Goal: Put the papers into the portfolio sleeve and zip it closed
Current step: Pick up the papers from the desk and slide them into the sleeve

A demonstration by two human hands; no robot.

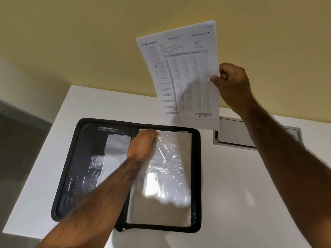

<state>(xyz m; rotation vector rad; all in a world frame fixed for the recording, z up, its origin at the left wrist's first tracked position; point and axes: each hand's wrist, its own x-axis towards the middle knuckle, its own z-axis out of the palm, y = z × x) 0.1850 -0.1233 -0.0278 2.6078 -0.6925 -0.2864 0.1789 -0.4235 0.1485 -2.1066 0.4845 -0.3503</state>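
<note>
– Right hand (231, 83), upper right of frame: what is it holding?
– Thumb and curled fingers pinch the right edge of a printed sheet (182, 74), raised upright against the yellow wall (89, 33) and stamped "ENTERED" near its lower corner.
– And the left hand (143, 145)?
– Centre frame, fingers curled on the top edge of the clear plastic sleeve (170, 176), the film puckered beside them.
– Where does the sleeve sit?
– On the right half of a black zip portfolio (84, 149), lying open and flat on a white table (250, 185) at lower centre. The sheet's lower edge shows just above the portfolio's upper right corner. A grey recessed hatch (232, 135) sits in the tabletop at right.
</note>
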